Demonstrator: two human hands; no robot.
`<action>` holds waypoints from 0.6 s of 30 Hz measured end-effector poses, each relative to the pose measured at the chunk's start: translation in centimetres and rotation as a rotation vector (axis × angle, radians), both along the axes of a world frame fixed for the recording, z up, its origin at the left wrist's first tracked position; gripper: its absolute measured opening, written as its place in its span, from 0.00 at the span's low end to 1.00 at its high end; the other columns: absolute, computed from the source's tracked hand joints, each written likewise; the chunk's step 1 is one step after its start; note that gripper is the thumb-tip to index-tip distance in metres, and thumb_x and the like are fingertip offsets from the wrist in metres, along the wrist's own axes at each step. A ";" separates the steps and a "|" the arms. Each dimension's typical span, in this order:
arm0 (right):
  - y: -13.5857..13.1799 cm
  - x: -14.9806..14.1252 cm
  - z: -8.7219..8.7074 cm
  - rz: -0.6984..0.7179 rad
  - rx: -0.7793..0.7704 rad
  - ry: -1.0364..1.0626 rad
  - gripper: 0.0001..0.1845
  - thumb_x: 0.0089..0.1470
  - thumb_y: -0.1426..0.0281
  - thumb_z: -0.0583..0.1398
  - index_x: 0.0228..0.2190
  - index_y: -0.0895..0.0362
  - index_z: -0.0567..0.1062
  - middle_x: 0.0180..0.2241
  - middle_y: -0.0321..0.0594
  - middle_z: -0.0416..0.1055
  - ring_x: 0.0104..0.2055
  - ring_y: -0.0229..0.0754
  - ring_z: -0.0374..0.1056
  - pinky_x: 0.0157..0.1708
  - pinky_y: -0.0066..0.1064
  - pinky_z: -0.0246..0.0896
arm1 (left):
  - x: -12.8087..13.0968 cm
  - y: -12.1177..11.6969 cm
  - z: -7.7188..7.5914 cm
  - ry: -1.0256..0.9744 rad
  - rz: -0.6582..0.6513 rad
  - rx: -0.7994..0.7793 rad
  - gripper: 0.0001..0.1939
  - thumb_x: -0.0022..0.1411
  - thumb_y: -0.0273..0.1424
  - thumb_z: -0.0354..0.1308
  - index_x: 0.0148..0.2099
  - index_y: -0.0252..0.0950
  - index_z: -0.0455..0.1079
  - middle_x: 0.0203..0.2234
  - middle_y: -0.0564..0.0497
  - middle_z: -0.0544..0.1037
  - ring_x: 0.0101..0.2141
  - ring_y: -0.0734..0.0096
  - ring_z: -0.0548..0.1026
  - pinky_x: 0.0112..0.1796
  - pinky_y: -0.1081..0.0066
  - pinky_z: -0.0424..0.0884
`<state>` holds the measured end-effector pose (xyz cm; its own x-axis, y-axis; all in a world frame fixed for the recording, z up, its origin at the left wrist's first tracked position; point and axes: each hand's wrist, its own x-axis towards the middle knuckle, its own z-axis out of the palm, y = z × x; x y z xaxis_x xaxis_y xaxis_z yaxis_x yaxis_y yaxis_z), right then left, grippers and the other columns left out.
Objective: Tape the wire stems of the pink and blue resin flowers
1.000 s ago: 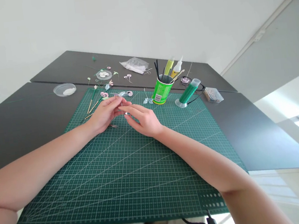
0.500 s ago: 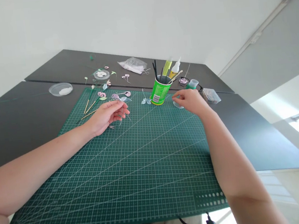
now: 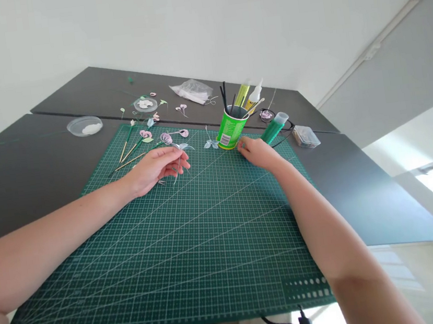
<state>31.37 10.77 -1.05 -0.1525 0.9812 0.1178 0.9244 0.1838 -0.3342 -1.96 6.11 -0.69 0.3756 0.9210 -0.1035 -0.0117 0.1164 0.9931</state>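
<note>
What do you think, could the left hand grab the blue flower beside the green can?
Probably yes: only green mat seems to lie between the left hand and the resting blue flower. But it already holds another blue flower, so its grip might need freeing first.

Blue flower piece (image 3: 185, 146): pale blue, petal-like; pinched in left grip (image 3: 179, 152), petals at fingertips, thin pale stem hanging below.
Green can (image 3: 230, 130): white-rimmed, upright, barcode showing, black sticks inside; just beside right grip (image 3: 240, 146), on its left.
Green spool (image 3: 272, 129): translucent top end; beyond right grip, to its right, lower end hidden.
</note>
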 end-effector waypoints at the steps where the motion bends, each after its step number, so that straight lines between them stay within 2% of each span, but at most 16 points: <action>1: -0.2 0.3 0.5 0.001 0.014 0.018 0.07 0.64 0.73 0.57 0.38 0.57 0.76 0.28 0.44 0.75 0.30 0.48 0.69 0.36 0.38 0.60 | 0.0 0.0 0.0 0.004 0.000 -0.001 0.17 0.65 0.47 0.69 0.38 0.37 0.80 0.34 0.47 0.86 0.30 0.70 0.78 0.33 0.69 0.75; 5: -1.3 2.1 3.6 -0.039 0.136 0.170 0.06 0.69 0.67 0.53 0.43 0.53 0.70 0.25 0.36 0.72 0.26 0.42 0.67 0.32 0.34 0.61 | 0.1 0.0 0.0 -0.010 -0.010 -0.032 0.15 0.64 0.45 0.70 0.38 0.37 0.81 0.33 0.48 0.86 0.29 0.72 0.77 0.32 0.72 0.74; 8: -1.9 3.6 5.5 -0.052 0.368 0.601 0.03 0.67 0.64 0.55 0.40 0.49 0.66 0.21 0.30 0.67 0.20 0.39 0.62 0.24 0.33 0.55 | 0.2 0.0 -0.1 -0.021 -0.007 -0.040 0.15 0.64 0.45 0.71 0.38 0.37 0.81 0.33 0.48 0.86 0.28 0.73 0.77 0.31 0.73 0.74; 10: -2.3 4.4 6.1 -0.072 0.472 0.730 0.05 0.66 0.62 0.56 0.39 0.48 0.65 0.22 0.31 0.67 0.19 0.39 0.62 0.21 0.33 0.52 | 0.1 0.1 -0.1 -0.011 0.003 -0.031 0.16 0.64 0.45 0.70 0.38 0.37 0.81 0.33 0.47 0.86 0.28 0.72 0.77 0.30 0.72 0.74; 12: -2.5 5.0 6.2 -0.108 0.496 0.726 0.07 0.64 0.60 0.59 0.36 0.48 0.68 0.21 0.32 0.67 0.19 0.39 0.61 0.20 0.34 0.51 | 0.1 0.2 -0.2 0.002 0.004 -0.026 0.16 0.63 0.46 0.70 0.38 0.37 0.81 0.33 0.46 0.86 0.29 0.71 0.77 0.31 0.71 0.75; 15: -2.5 5.6 5.8 -0.216 0.490 0.543 0.10 0.58 0.59 0.67 0.33 0.51 0.74 0.23 0.35 0.69 0.22 0.39 0.61 0.27 0.37 0.60 | 0.0 0.3 -0.3 0.018 -0.010 -0.027 0.17 0.63 0.46 0.71 0.38 0.37 0.80 0.33 0.47 0.86 0.30 0.70 0.78 0.33 0.69 0.76; 16: -2.3 5.7 5.6 -0.262 0.507 0.476 0.12 0.55 0.60 0.70 0.35 0.52 0.76 0.26 0.36 0.72 0.24 0.39 0.63 0.31 0.39 0.62 | 0.0 0.3 -0.3 0.022 -0.014 -0.026 0.17 0.63 0.46 0.71 0.38 0.37 0.80 0.33 0.47 0.85 0.30 0.70 0.78 0.33 0.69 0.76; 18: -1.9 5.7 4.9 -0.335 0.520 0.374 0.22 0.50 0.61 0.74 0.46 0.52 0.78 0.36 0.39 0.78 0.29 0.41 0.66 0.38 0.41 0.65 | 0.1 0.3 -0.3 0.028 -0.017 -0.023 0.17 0.63 0.46 0.71 0.38 0.37 0.81 0.33 0.47 0.85 0.30 0.70 0.78 0.33 0.69 0.76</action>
<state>37.03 8.92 3.84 0.2882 0.7711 0.5677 0.8001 0.1318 -0.5852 -1.86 6.37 -1.00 0.3878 0.9117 -0.1359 0.0186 0.1397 0.9900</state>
